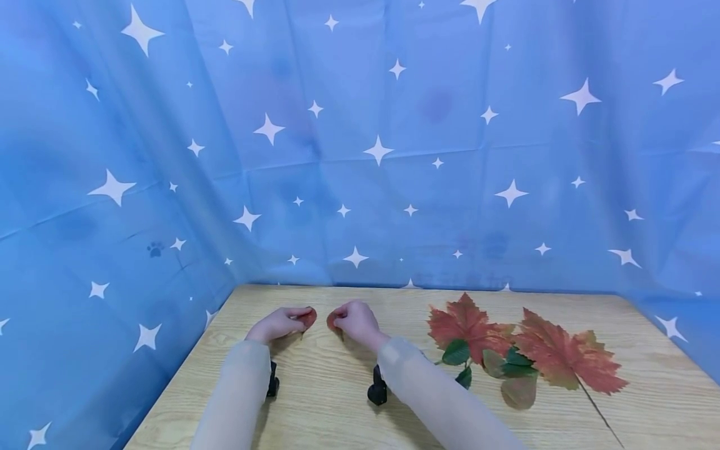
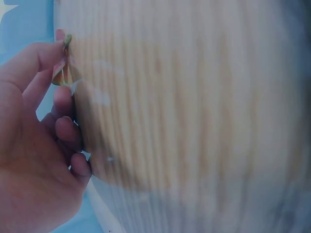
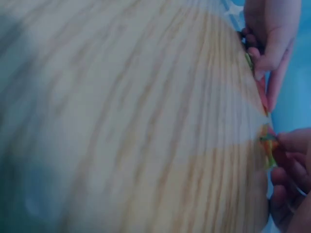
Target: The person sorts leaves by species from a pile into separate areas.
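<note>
Near the far edge of the table, my left hand [image 1: 279, 324] pinches a small red-orange leaf [image 1: 308, 318] between thumb and fingertips. A bit of green stem shows at the thumb in the left wrist view, where the other fingers of the left hand [image 2: 36, 131] curl loosely. Just to the right, my right hand [image 1: 359, 322] pinches another small red-orange leaf [image 1: 332, 320]. Yellow and green patches show on that leaf [image 3: 267, 145] in the right wrist view. A narrow gap separates the two leaves, both held close over the tabletop. Fingers cover part of each.
Two large red maple leaves [image 1: 467, 325] [image 1: 568, 353] lie on the right side of the wooden table [image 1: 315, 406], one with a long stem [image 1: 599, 409]. Several green leaves [image 1: 456, 352] lie around them. A blue curtain with white stars [image 1: 360, 187] stands behind and at the left.
</note>
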A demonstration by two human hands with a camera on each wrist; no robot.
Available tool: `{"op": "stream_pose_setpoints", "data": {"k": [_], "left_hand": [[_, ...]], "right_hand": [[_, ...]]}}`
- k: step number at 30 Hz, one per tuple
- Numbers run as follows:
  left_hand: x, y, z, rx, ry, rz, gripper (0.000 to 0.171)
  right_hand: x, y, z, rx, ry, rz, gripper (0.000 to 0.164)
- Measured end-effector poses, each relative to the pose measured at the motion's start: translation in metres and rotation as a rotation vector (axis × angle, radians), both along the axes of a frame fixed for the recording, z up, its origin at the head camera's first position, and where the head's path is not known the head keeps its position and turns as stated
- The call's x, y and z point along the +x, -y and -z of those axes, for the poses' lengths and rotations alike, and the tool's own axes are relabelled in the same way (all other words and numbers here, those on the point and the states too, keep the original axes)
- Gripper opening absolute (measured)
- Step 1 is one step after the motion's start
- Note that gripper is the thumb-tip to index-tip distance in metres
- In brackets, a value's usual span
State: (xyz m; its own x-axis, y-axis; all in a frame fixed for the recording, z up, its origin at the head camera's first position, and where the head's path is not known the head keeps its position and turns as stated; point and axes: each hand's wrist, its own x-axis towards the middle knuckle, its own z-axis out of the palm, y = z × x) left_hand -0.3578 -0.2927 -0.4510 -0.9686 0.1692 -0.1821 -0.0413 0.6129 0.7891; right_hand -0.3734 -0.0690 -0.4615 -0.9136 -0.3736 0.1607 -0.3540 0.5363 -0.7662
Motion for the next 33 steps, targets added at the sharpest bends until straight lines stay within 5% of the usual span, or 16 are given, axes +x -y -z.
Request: {"op": "stream_pose_setpoints", "data": {"k": [10,19,33], "left_hand": [[0.0009,-0.0009,-0.0015,0.002,0.006,-0.007,0.055],[-0.0019,-0.0005,0.002,0.065,0.019,0.001,0.053],[0.0016,-0.0019,0.0011,0.004,-0.007,0.006,0.051]], "right_hand": [[0.0019,0.0024,-0.0002,0.146,-0.064,0.039,0.016],[0.0039,0.0042,-0.0005,0.315,-0.167,0.034,0.041],[0.0061,0.0073,-0.0031,0.406,-0.151,0.079,0.01]]}}
